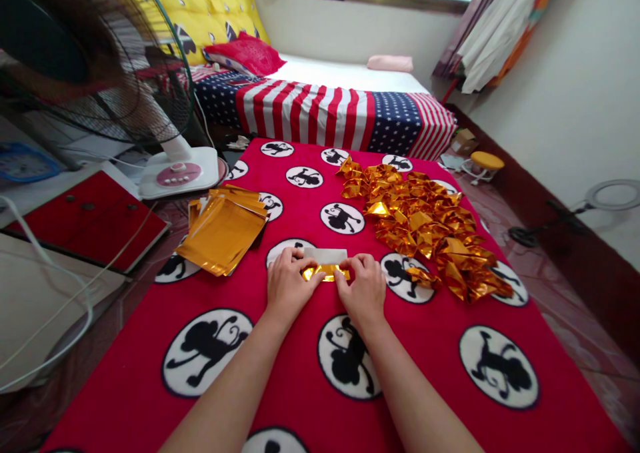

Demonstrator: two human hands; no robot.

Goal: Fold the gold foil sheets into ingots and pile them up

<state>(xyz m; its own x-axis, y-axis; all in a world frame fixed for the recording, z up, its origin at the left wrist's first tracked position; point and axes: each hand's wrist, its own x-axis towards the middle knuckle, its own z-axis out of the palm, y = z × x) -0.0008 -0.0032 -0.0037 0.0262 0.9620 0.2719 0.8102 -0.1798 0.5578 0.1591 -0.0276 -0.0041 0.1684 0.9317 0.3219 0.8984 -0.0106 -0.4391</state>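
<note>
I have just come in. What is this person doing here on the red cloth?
Their left hand and right hand grip the two ends of a partly folded gold-and-white sheet over the red cloth. A stack of flat gold sheets lies on the left, a heap of shaped gold pieces on the right.

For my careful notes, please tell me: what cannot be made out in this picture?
In the head view:
Folded sheet: partly hidden by the left hand and right hand.
Gold stack: lower sheets mostly covered by upper ones.
Fan: cut off by the left edge, blades blurred.
</note>
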